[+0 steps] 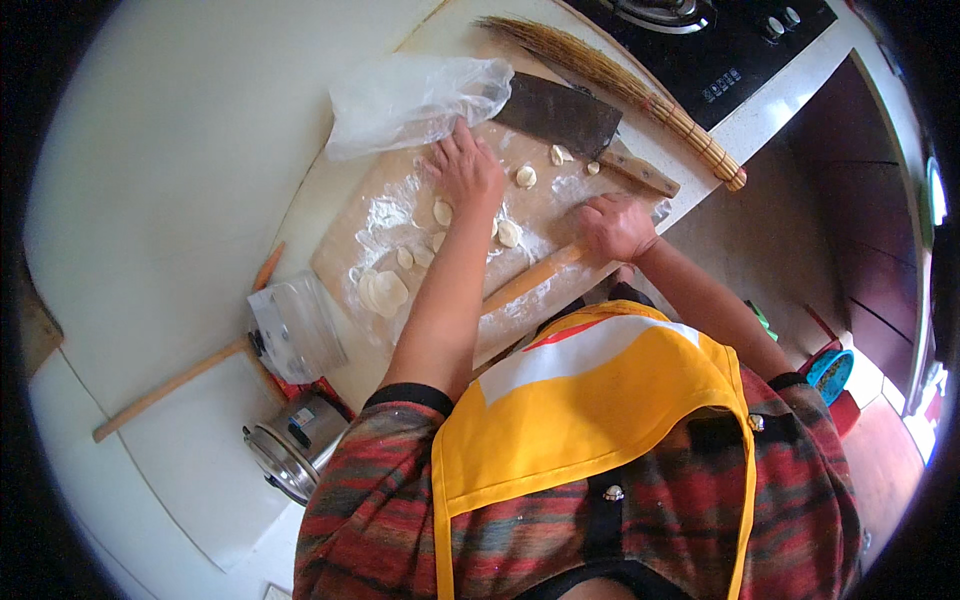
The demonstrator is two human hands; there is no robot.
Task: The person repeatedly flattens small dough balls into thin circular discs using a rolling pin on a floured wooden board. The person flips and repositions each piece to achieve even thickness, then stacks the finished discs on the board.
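My right hand [616, 227] is closed around one end of a wooden rolling pin [534, 279], which lies along the near side of a floured wooden board [480, 259]. My left hand [466, 166] reaches across the board, fingers spread, its fingertips at the edge of a clear plastic bag [409, 105]; whether it grips the bag I cannot tell. Several small dough pieces [526, 177] are scattered about the board, some partly behind my left forearm. Flattened dough rounds [384, 293] overlap at the board's left part. White flour [391, 213] dusts the wood.
A cleaver [559, 112] with a wooden handle lies across the board's far side. Beyond it are a straw whisk broom [637, 94] and a black cooktop [720, 60]. At left stand a clear plastic container [296, 322] and a metal pot [289, 450]; a long wooden stick [172, 386] lies nearby.
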